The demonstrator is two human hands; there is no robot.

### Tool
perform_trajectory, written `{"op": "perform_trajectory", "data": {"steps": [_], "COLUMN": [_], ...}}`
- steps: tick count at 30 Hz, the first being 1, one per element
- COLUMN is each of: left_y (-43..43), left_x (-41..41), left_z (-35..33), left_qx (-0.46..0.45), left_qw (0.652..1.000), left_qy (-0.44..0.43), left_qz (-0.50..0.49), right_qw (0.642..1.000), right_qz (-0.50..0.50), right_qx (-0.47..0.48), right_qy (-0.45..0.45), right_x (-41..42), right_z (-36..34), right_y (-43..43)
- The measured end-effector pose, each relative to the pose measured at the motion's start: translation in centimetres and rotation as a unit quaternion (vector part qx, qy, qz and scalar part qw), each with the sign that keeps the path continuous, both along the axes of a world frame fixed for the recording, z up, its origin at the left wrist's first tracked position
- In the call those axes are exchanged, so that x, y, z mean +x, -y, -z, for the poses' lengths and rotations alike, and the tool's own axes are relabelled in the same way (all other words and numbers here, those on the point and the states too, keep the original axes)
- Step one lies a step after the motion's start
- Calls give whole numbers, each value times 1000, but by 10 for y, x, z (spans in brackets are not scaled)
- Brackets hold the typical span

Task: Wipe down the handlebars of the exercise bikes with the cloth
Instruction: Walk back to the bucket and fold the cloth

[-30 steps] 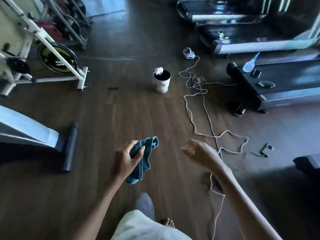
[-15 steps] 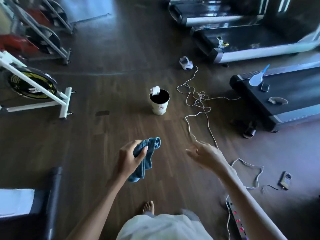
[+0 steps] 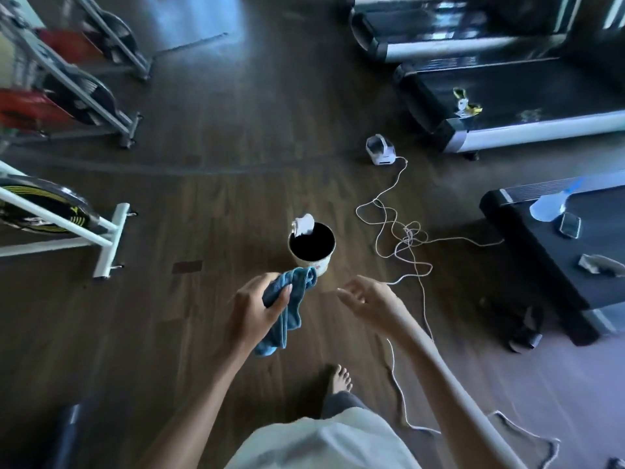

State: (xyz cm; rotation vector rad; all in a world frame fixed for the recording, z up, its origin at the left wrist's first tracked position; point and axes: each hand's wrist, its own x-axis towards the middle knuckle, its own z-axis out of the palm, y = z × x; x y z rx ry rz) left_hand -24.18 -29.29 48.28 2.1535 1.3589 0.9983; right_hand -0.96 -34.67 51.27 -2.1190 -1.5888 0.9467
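On dark wood floor point(image 3: 209, 204): bin point(image 3: 311, 249) (white cord point(image 3: 402, 245) beside), bikes point(image 3: 54, 218) at left.

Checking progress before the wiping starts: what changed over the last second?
The person has stepped forward: the white bucket is nearer in view, now just beyond the hands. Unchanged: the left hand grips the blue cloth; the right hand is open and empty.
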Motion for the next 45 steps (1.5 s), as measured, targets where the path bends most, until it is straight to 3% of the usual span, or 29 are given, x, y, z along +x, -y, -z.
{"op": "perform_trajectory", "data": {"steps": [6,10,13,19,22,26,33,38,42,45], "left_y": [-87,-149,-195,-292,-325,-382,-428,-450,-474,-485], "left_x": [73,112,142,187,211,228,246,259,257,248], "left_z": [-22,-23,-18,-12,-30,-33,-35,-49,-69,-78], "left_qx": [36,117,113,-69,-175,-313,-344,-258,-255,-325], "left_qw": [999,992,993,979,940,879,874,911,948,934], "left_qy": [9,-20,31,191,291,359,332,305,169,114], "left_qz": [-14,-35,-34,1,-45,23,89,105,84,101], "right_qw": [965,957,956,938,934,914,906,932,931,919], "right_qz": [6,21,38,-2,-38,-83,-79,-67,-51,-32], "right_qx": [47,71,121,131,117,120,120,143,151,157], "right_qy": [-256,-280,-264,-322,-337,-378,-398,-326,-328,-360], "right_x": [30,54,76,122,148,180,221,253,266,273], "right_z": [-28,-33,-37,-54,-68,-78,-75,-69,-65,-68], "right_y": [-126,-196,-248,-343,-382,-424,-470,-495,-507,-513]}}
